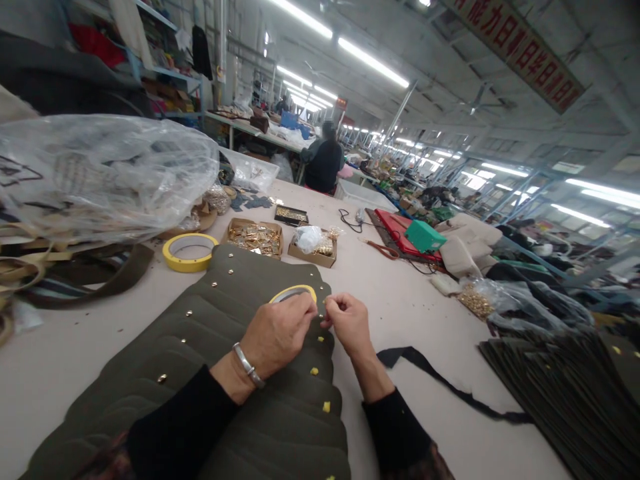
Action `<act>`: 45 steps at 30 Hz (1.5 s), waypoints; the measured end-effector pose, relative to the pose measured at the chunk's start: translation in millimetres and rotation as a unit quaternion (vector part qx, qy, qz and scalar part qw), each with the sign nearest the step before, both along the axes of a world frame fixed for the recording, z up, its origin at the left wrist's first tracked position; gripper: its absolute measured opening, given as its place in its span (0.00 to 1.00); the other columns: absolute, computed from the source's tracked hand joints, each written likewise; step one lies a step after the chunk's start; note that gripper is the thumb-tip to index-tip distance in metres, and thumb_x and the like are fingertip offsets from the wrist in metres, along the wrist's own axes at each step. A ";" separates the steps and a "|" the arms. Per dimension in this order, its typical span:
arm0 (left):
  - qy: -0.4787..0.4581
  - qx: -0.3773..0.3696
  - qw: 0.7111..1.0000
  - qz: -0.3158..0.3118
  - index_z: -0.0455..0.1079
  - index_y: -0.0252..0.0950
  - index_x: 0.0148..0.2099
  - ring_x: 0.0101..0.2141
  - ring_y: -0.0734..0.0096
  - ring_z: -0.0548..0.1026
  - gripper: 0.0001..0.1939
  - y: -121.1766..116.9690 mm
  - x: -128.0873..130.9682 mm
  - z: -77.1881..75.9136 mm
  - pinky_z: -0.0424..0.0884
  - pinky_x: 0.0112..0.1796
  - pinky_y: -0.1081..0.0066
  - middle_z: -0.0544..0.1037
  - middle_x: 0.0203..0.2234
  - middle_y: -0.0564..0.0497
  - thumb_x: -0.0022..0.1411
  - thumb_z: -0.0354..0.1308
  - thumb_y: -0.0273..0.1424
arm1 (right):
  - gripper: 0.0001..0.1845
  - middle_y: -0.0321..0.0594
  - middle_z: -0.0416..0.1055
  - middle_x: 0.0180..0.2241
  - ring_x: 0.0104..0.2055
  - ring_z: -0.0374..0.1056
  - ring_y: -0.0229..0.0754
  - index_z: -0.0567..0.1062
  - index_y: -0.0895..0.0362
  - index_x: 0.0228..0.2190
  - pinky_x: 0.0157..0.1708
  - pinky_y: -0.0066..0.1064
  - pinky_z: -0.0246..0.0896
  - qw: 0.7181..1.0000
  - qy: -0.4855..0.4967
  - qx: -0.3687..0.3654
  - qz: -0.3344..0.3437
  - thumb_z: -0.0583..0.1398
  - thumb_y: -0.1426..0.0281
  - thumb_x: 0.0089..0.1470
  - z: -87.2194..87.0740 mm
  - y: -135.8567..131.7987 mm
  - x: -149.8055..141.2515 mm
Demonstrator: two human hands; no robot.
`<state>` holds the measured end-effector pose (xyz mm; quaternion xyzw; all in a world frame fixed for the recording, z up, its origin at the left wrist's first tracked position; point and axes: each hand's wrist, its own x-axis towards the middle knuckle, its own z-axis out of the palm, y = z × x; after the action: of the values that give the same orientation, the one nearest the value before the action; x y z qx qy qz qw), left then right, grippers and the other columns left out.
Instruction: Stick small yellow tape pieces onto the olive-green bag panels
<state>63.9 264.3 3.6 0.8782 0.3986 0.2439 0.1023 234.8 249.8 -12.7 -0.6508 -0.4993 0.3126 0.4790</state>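
Observation:
Overlapping dark olive fabric pieces (pixel 200 360) lie in a fanned row before me. Small gold metal studs (pixel 189 313) run down their left side, and bits of yellow tape (pixel 314 371) stick along the right side. My left hand (pixel 280 330), with a silver bracelet at the wrist, is closed at a roll of yellow tape (pixel 295 291) above the far pieces; it hides most of the roll. Close beside it, at the right edge of the pieces, my right hand (pixel 349 323) is closed in a pinch. What its fingertips hold is too small to make out.
Another yellow tape roll (pixel 190 252) lies at the far left, near a large plastic bag (pixel 110 177). Boxes of gold hardware (pixel 254 238) stand beyond the fabric. A black strip (pixel 450 387) leads toward stacked dark pieces (pixel 565 393). A person (pixel 324 163) sits farther back.

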 end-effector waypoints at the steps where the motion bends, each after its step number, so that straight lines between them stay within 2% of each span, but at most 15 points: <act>1: 0.010 -0.001 1.000 0.007 0.64 0.38 0.40 0.33 0.68 0.73 0.09 1.1 -0.8 -0.3 0.65 0.34 0.70 0.75 0.33 0.51 0.69 0.43 0.30 | 0.09 0.32 0.69 0.17 0.17 0.66 0.34 0.72 0.58 0.23 0.19 0.25 0.65 1.000 0.010 -0.023 0.002 0.58 0.66 0.47 -2.7 3.9 6.7; 5: 0.070 -0.012 0.997 0.022 0.65 0.37 0.40 0.36 0.65 0.73 0.07 10.7 -3.1 -4.1 0.66 0.34 0.69 0.76 0.33 0.48 0.68 0.46 0.28 | 0.10 0.33 0.70 0.17 0.15 0.65 0.32 0.74 0.60 0.23 0.17 0.22 0.63 0.995 -0.005 -0.086 0.047 0.59 0.66 0.46 -12.5 13.2 28.0; 10: 0.134 -0.030 0.990 0.025 0.67 0.38 0.39 0.36 0.63 0.73 0.08 14.9 0.7 -8.3 0.67 0.33 0.68 0.76 0.31 0.49 0.66 0.47 0.25 | 0.07 0.33 0.70 0.17 0.15 0.64 0.32 0.74 0.60 0.23 0.16 0.21 0.59 0.985 -0.078 -0.124 0.086 0.58 0.70 0.47 -16.1 11.5 31.1; 13: 0.152 -0.035 0.988 0.024 0.67 0.38 0.40 0.36 0.62 0.73 0.09 13.7 2.4 -8.6 0.68 0.33 0.67 0.77 0.33 0.48 0.66 0.46 0.24 | 0.08 0.33 0.70 0.17 0.16 0.65 0.33 0.75 0.59 0.22 0.17 0.22 0.58 0.978 -0.143 -0.114 0.101 0.58 0.72 0.47 -13.6 8.5 28.1; 19: 0.167 -0.043 0.985 0.027 0.67 0.38 0.42 0.38 0.61 0.73 0.10 13.5 2.9 -8.4 0.69 0.35 0.65 0.77 0.34 0.47 0.66 0.45 0.25 | 0.08 0.37 0.75 0.23 0.28 0.68 0.38 0.76 0.57 0.20 0.30 0.26 0.59 0.959 -0.256 -0.060 0.108 0.58 0.76 0.46 -7.0 12.1 21.0; 22: 0.170 -0.049 0.984 0.028 0.67 0.38 0.42 0.39 0.62 0.73 0.10 13.1 2.5 -7.9 0.69 0.36 0.66 0.76 0.35 0.47 0.66 0.45 0.25 | 0.08 0.38 0.75 0.22 0.27 0.69 0.38 0.76 0.57 0.20 0.30 0.27 0.59 0.954 -0.273 -0.061 0.105 0.59 0.77 0.44 -9.5 17.1 20.4; 24: 0.170 -0.053 0.984 0.028 0.67 0.38 0.42 0.38 0.63 0.73 0.10 12.6 2.1 -7.2 0.69 0.37 0.67 0.76 0.35 0.47 0.66 0.45 0.25 | 0.07 0.36 0.73 0.19 0.23 0.68 0.37 0.77 0.57 0.23 0.26 0.26 0.60 0.956 -0.267 -0.071 0.101 0.59 0.77 0.45 -13.0 18.7 22.2; 27: 0.166 -0.056 0.984 0.026 0.67 0.38 0.41 0.38 0.63 0.73 0.10 12.3 1.5 -6.1 0.69 0.37 0.66 0.76 0.35 0.47 0.66 0.45 0.24 | 0.12 0.34 0.72 0.18 0.16 0.66 0.35 0.77 0.60 0.37 0.19 0.25 0.60 0.962 -0.246 -0.078 0.093 0.56 0.74 0.52 -15.7 15.8 28.3; 29: 0.164 -0.057 0.985 0.025 0.67 0.38 0.41 0.39 0.63 0.73 0.10 12.5 1.3 -6.1 0.70 0.37 0.66 0.76 0.36 0.47 0.65 0.45 0.23 | 0.14 0.36 0.74 0.21 0.19 0.68 0.36 0.75 0.60 0.41 0.21 0.26 0.63 0.966 -0.238 -0.062 0.084 0.54 0.72 0.56 -14.1 10.3 32.9; 31: 0.163 -0.057 0.985 0.024 0.67 0.38 0.41 0.39 0.63 0.73 0.10 12.9 1.3 -6.7 0.70 0.37 0.66 0.76 0.36 0.47 0.65 0.45 0.23 | 0.11 0.38 0.76 0.27 0.26 0.70 0.38 0.76 0.58 0.37 0.29 0.29 0.66 0.963 -0.253 -0.018 0.088 0.55 0.71 0.56 -10.0 3.5 35.7; 33: 0.162 -0.056 0.985 0.025 0.67 0.38 0.42 0.39 0.63 0.73 0.10 13.2 1.4 -7.8 0.69 0.37 0.66 0.76 0.36 0.47 0.66 0.45 0.24 | 0.08 0.40 0.75 0.31 0.33 0.71 0.39 0.77 0.57 0.34 0.37 0.30 0.66 0.940 -0.312 0.042 0.131 0.57 0.72 0.55 -5.2 -2.7 34.9; 35: 0.162 -0.055 0.985 0.027 0.67 0.38 0.41 0.38 0.62 0.73 0.10 13.4 1.6 -8.8 0.69 0.36 0.66 0.76 0.35 0.47 0.66 0.45 0.25 | 0.09 0.42 0.74 0.33 0.35 0.70 0.41 0.77 0.57 0.34 0.40 0.30 0.64 0.894 -0.396 0.077 0.193 0.57 0.74 0.56 -1.0 -6.3 30.4; 38: 0.159 -0.053 0.985 0.028 0.67 0.38 0.41 0.38 0.62 0.73 0.10 13.1 1.6 -9.0 0.69 0.36 0.66 0.76 0.34 0.47 0.67 0.45 0.26 | 0.10 0.45 0.75 0.35 0.38 0.70 0.42 0.78 0.57 0.36 0.42 0.29 0.62 0.851 -0.477 0.021 0.218 0.56 0.75 0.57 2.3 -5.1 20.3; 41: 0.152 -0.051 0.987 0.025 0.67 0.38 0.41 0.38 0.61 0.73 0.10 12.3 1.3 -7.6 0.69 0.35 0.66 0.76 0.34 0.46 0.66 0.45 0.25 | 0.11 0.48 0.76 0.34 0.37 0.72 0.44 0.78 0.59 0.33 0.40 0.30 0.61 0.853 -0.489 -0.044 0.177 0.55 0.76 0.56 1.2 2.6 11.3; 45: 0.133 -0.048 0.990 0.022 0.67 0.38 0.40 0.38 0.62 0.73 0.09 10.5 -0.6 -4.8 0.69 0.35 0.66 0.77 0.34 0.47 0.65 0.46 0.24 | 0.12 0.52 0.78 0.28 0.32 0.72 0.46 0.78 0.60 0.23 0.33 0.30 0.58 0.870 -0.473 -0.085 0.111 0.56 0.76 0.53 -3.9 13.5 6.5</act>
<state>63.3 274.8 -1.3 0.8880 0.4389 0.1078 0.0849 241.3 263.3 -16.7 -0.6992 -0.7067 0.0596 0.0905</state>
